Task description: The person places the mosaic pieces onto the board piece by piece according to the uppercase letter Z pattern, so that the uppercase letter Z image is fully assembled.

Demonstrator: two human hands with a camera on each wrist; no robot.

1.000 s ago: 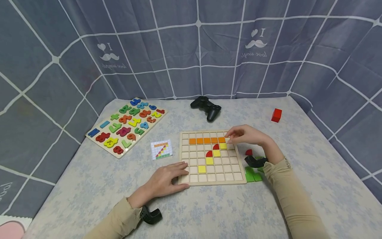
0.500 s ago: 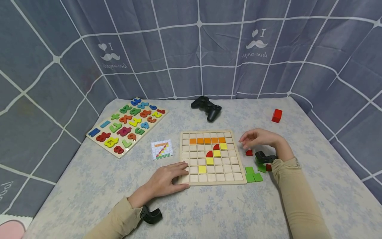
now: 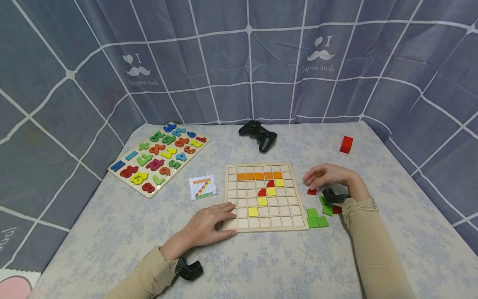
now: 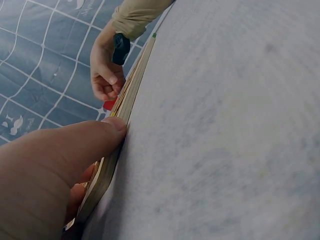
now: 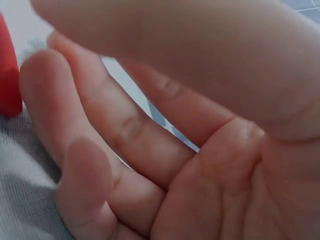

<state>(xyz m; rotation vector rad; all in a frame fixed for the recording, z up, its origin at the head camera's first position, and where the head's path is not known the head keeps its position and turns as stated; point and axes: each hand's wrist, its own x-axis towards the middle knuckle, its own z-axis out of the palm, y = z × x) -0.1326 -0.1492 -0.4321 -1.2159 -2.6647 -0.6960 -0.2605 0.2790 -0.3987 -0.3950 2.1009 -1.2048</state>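
Observation:
My left hand (image 3: 209, 224) rests at the near left corner of a wooden grid board (image 3: 242, 227). In the left wrist view its thumb lies along the board's front edge (image 4: 131, 100). Set in the grid are a row of orange square tiles (image 3: 259, 176), several yellow squares (image 3: 262, 201) and two red quarter-circle tiles (image 3: 262, 192). Right of the board, my right hand (image 3: 330, 175) hovers with loosely bent fingers, thumb tip close over a loose red tile (image 3: 311, 192). In the right wrist view nothing shows between those fingers, and a red piece (image 5: 7, 70) stands beyond the fingertips.
Loose green squares (image 3: 317, 221) and a dark red tile (image 3: 337, 209) lie by the right wrist. A printed pattern card (image 3: 202, 187) lies left of the board. Farther back are a number puzzle (image 3: 158, 160), a black game controller (image 3: 257, 135) and a red block (image 3: 346, 144).
My right hand has moved right, off the board's upper right area, to the loose red tile, its fingers drawing down toward it. The left hand has stayed put.

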